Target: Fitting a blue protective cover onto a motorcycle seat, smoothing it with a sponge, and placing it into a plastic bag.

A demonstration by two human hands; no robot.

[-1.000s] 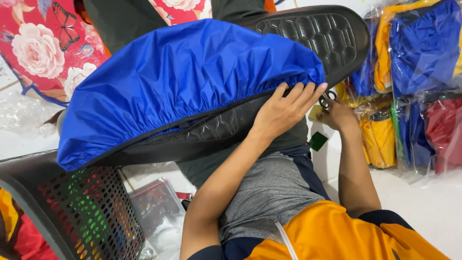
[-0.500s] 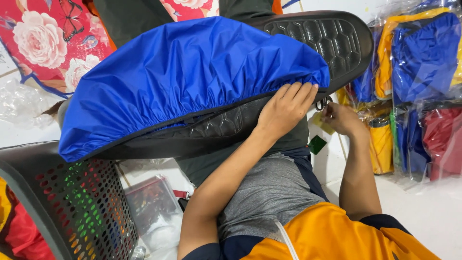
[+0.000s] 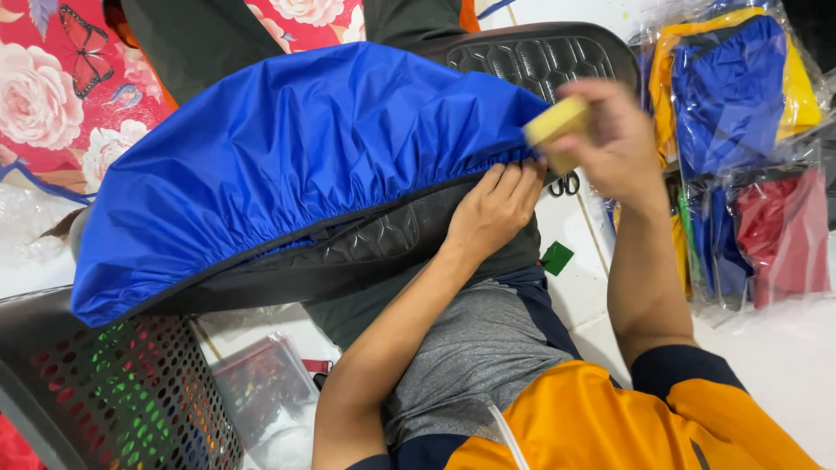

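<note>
Blue elastic cover point(image 3: 287, 165): our left hand point(image 3: 496, 209) is pinching its hem on the black seat point(image 3: 540, 61); our right hand point(image 3: 610, 139) is gripping what looks like a yellow block point(image 3: 556, 122), ready for rubbing along that edge.

Bright, even light, soft shadows; the raised right hand point(image 3: 610, 139) is motion-blurred.

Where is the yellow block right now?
In the head view, upper right: the yellow block is in the right hand, just above the left hand at the blue cover's elastic edge.

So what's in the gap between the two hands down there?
In the head view, a pair of scissors lies on the white floor between the left hand, gripping the blue cover, and the right hand, holding a yellow block.
</note>
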